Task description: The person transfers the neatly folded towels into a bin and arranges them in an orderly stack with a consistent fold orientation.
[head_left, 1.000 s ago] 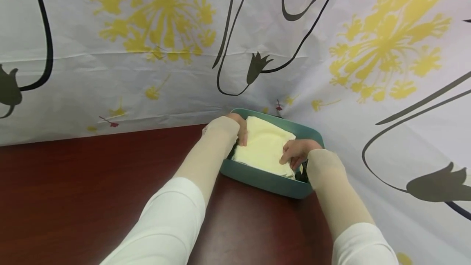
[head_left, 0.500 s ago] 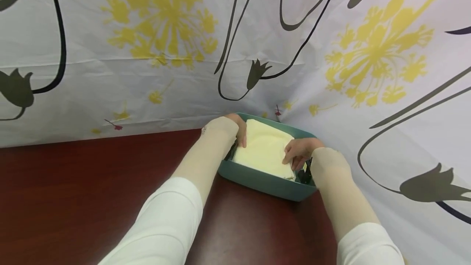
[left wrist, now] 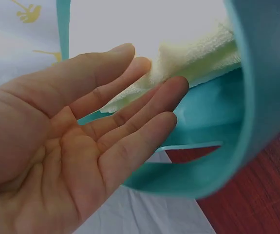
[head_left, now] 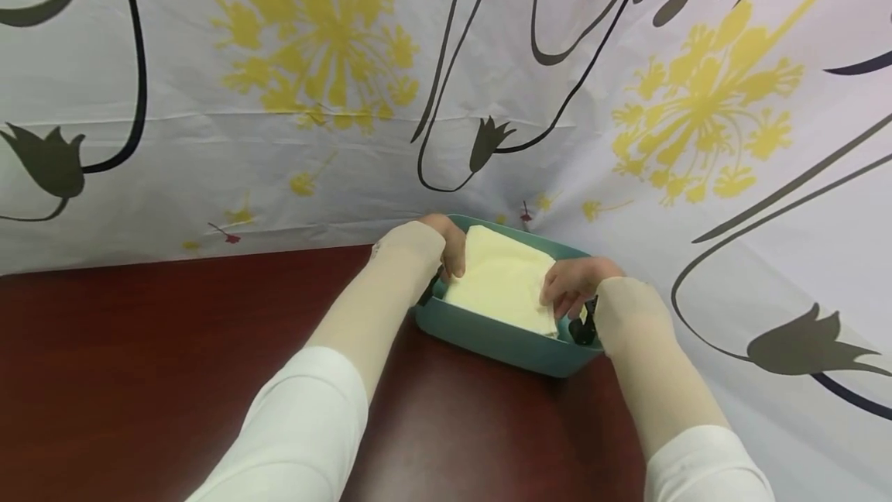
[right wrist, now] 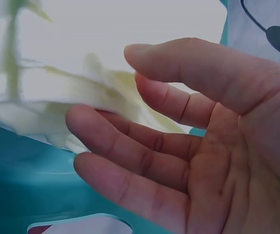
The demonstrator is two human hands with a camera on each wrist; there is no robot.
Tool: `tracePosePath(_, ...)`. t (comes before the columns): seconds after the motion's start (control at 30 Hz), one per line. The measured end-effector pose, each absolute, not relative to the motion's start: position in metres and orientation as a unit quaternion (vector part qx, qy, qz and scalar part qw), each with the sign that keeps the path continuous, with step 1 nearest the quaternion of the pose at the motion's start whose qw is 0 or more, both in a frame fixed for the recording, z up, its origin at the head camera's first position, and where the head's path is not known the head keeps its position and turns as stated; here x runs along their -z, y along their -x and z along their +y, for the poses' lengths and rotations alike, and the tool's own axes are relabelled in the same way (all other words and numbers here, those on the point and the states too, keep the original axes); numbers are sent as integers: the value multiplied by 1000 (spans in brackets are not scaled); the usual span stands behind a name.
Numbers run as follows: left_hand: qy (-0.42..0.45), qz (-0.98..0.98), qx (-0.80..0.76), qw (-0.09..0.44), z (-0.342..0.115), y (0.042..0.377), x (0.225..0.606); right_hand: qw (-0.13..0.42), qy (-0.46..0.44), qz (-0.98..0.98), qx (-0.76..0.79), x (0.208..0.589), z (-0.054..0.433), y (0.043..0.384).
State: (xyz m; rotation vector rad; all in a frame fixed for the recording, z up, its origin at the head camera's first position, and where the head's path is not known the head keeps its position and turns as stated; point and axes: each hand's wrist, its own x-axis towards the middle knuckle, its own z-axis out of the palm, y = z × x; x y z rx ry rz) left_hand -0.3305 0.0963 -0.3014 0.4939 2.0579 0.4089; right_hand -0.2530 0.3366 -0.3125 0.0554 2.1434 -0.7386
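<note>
A folded pale-yellow towel (head_left: 502, 279) with a terry-like edge lies inside a teal plastic basket (head_left: 488, 338). My left hand (head_left: 449, 245) reaches over the basket's left end, its fingers at the towel's left edge. In the left wrist view, the fingers of the left hand (left wrist: 105, 122) are loosely extended beside the towel edge (left wrist: 198, 61). At the towel's opposite side is my right hand (head_left: 574, 283). The right wrist view shows the right hand (right wrist: 178, 126) with relaxed, slightly bent fingers near the towel's layers (right wrist: 47, 83); whether the fingertips touch them is unclear.
The basket stands on a dark red wooden table (head_left: 174, 378), in the corner against a white flower-printed cloth (head_left: 362, 153). Handle slots pierce the basket's ends (left wrist: 193, 153). A black wrist device (head_left: 584, 324) sits under the right wrist.
Both hands have drawn slightly outward from the towel, the right one a little to the right. The towel stays in the basket. The head view has shifted slightly.
</note>
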Motion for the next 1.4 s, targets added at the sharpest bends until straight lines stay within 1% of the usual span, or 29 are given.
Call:
tracePosePath(0.1,-221,835,-166,476,93,328,300,416,-23,862,290,311,335,250)
tracePosePath(0.27,-245,826,-168,479,87,324,298,425,-20,859,285,310,330,244)
tracePosePath(0.37,-265,823,-171,472,83,319,297,429,7,861,271,306,328,241)
tracePosePath(0.5,-290,826,-178,449,77,314,296,432,59,866,247,299,327,236)
tracePosePath(0.67,-302,825,-196,436,66,309,296,425,91,869,237,292,323,229)
tracePosePath(0.77,-321,823,-204,422,58,306,295,403,99,881,229,288,318,223)
tracePosePath(1.1,-393,828,-238,321,28,296,288,298,128,915,240,269,293,200)
tracePosePath(1.4,-436,810,-270,284,-14,278,276,258,171,919,245,260,269,189)
